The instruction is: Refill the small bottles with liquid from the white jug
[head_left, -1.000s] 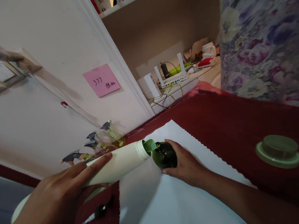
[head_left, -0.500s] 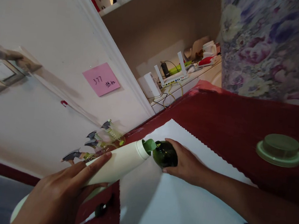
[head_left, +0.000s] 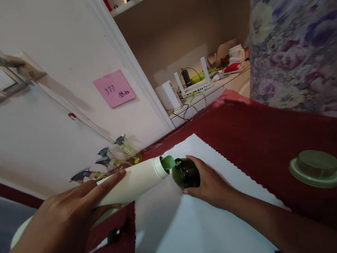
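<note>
My left hand [head_left: 63,220] grips a large white bottle [head_left: 132,181], tilted so that its green spout [head_left: 168,162] meets the mouth of a small dark green bottle [head_left: 186,173]. My right hand [head_left: 210,184] is wrapped round that small bottle and steadies it on a white cloth [head_left: 198,235] with zigzag edges. The cloth lies on a dark red tablecloth [head_left: 262,133].
A green lid [head_left: 316,167] rests on the red cloth at the right. Several spray bottles [head_left: 106,162] stand by the white wall, which carries a pink note [head_left: 114,88]. A dark-tipped pump tube [head_left: 113,237] lies near my left hand. A shelf holds a router [head_left: 194,87]. A floral fabric [head_left: 307,53] hangs at the right.
</note>
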`<state>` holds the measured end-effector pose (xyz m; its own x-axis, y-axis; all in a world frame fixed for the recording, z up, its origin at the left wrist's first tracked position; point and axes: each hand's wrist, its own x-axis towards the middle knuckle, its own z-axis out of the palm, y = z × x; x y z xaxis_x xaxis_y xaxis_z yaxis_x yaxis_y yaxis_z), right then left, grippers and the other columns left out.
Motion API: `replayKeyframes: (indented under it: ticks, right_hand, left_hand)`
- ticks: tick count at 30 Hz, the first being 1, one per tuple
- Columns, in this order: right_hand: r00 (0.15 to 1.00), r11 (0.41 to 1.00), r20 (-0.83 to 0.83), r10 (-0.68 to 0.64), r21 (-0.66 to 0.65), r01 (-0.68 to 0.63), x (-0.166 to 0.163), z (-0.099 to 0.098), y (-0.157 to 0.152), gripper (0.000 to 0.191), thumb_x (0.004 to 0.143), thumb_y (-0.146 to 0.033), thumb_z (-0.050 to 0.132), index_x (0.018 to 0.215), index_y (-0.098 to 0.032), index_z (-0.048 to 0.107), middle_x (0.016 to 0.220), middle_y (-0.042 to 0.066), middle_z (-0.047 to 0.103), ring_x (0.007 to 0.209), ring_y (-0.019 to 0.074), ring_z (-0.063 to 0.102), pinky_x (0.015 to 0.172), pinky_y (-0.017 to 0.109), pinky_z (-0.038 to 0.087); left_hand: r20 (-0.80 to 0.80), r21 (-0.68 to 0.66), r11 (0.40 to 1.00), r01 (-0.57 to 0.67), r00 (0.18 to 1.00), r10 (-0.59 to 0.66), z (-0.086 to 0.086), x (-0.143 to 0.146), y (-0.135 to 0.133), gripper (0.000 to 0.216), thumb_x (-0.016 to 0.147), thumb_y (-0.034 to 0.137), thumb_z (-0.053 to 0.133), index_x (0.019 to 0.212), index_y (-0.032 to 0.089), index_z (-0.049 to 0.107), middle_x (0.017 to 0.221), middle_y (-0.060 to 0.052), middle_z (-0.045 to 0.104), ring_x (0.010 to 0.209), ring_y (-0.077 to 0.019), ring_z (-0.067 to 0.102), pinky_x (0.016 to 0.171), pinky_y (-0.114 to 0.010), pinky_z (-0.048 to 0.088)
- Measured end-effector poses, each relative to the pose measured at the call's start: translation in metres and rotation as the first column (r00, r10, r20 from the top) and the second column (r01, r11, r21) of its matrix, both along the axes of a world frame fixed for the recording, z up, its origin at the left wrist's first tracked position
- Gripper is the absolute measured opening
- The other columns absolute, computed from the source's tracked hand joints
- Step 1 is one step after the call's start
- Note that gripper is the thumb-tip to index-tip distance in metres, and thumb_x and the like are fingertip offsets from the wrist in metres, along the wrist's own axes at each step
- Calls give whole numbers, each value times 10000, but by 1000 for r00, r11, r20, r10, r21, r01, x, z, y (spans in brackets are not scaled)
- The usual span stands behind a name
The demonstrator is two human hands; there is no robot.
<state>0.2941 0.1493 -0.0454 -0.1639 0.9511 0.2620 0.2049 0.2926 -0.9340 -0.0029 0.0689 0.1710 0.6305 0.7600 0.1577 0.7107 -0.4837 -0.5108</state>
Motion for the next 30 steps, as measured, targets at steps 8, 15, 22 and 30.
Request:
replayKeyframes:
  ticks: [8, 15, 22, 30]
  right_hand:
    - [1000, 1000, 1, 5, -22, -5, 0, 2, -1, 994, 654, -313, 836, 1545, -196, 412, 1547, 169, 584, 1413, 370, 547, 1181, 543, 448]
    - [1000, 1000, 3, 4, -14, -4, 0, 1, 1, 997, 650, -308, 826, 1548, -197, 406, 1557, 165, 578, 1412, 366, 546, 1184, 538, 453]
    - [1000, 1000, 3, 6, -2, -6, 0, 1, 0, 975, 654, -304, 826, 1534, -216, 415, 1548, 168, 585, 1405, 385, 554, 1176, 571, 461]
    - [1000, 1000, -24, 6, 12, -6, 0, -1, 0, 955, 661, -276, 839, 1524, -272, 430, 1543, 149, 593, 1414, 394, 555, 1170, 598, 462]
  left_hand:
    - [-27, 12, 1000, 13, 1000, -13, 3, -4, 3, 687, 988, 350, 517, 1643, 425, 323, 1207, -51, 805, 916, -276, 827, 695, -340, 673]
    - [-2, 33, 999, 18, 1000, -18, 1, -1, 1, 654, 1011, 343, 477, 1639, 444, 324, 1202, -49, 803, 902, -270, 825, 688, -366, 674]
    - [-31, 26, 999, 23, 999, -22, 4, -3, 6, 663, 1009, 412, 514, 1641, 460, 320, 1156, -11, 820, 878, -265, 830, 677, -330, 674]
    - [35, 4, 1000, 4, 999, -4, 3, 0, 2, 660, 993, 385, 532, 1625, 470, 362, 1241, -37, 806, 929, -293, 829, 711, -354, 681]
